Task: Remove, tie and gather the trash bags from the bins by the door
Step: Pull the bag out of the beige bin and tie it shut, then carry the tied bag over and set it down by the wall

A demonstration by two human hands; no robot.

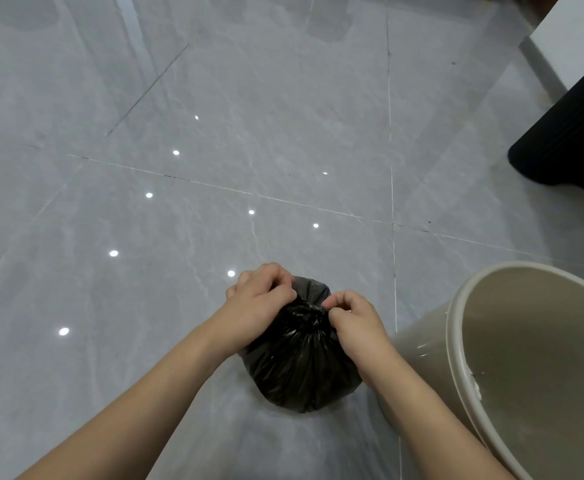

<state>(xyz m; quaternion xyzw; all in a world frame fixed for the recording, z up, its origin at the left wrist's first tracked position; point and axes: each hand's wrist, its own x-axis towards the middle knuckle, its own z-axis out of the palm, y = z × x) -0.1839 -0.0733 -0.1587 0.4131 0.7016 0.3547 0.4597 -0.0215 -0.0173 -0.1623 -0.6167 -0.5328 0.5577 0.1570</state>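
Pinching the gathered neck of the black trash bag (301, 358), left hand (259, 303) and right hand (356, 323) fingers clenched on it; bag sits on floor (214, 168) under fingers, beige bin (512, 358) just right

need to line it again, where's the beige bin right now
In the head view the beige bin stands at the lower right on the grey tiled floor, beside the black trash bag and the right hand.

Both hands (304, 310) pinching black trash bag (301, 362) knot, beige bin (526, 358) beside
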